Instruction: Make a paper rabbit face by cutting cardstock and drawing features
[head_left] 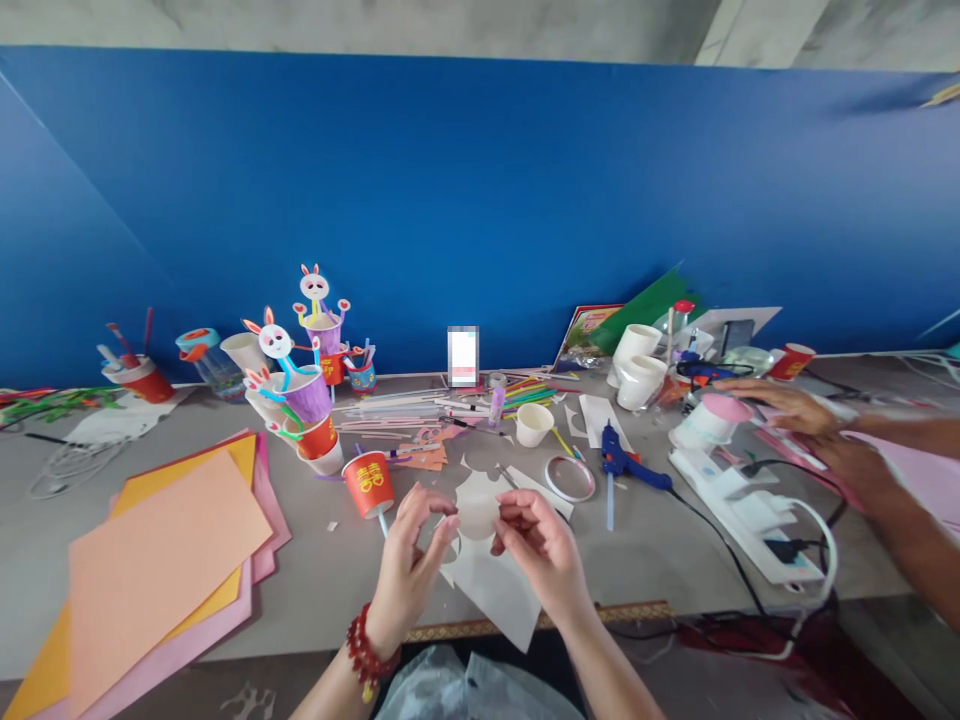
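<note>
Fingers of right hand (544, 550) pinch white paper piece (478, 520); left hand (412, 545), digits parted, curves at its left edge, gray tabletop (322, 580) extending leftward.

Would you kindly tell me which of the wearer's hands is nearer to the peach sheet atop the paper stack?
Left: the left hand is right of the peach sheet, apart from it; the right hand is farther right.

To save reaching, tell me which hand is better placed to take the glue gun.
Probably the right hand: the blue glue gun lies off to its right, farther from the left hand.
</note>
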